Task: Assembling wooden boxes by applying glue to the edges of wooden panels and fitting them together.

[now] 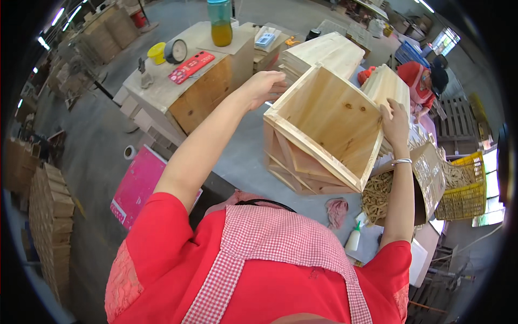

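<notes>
An open-topped wooden box (334, 116) of pale, knotty wood stands tilted toward me on the grey table (237, 148). Slanted strips cross its near side. My left hand (264, 89) is at the box's far left corner, fingers stretched out and slightly apart; whether they touch the wood I cannot tell. At the right rim, my right hand (396, 123) grips the box's edge, its fingertips bent over the wood. Beyond the box lies a stack of pale wooden panels (329, 54), and another panel stack (386, 86) sits behind my right hand.
A carton (429, 173) spilling wood strips lies right, beside a yellow crate (464, 186). Nearer are a glue bottle (353, 238) and a crumpled pink cloth (337, 211). A cabinet (199, 94) at left bears a bottle of amber liquid (221, 29). A co-worker (421, 83) works far right.
</notes>
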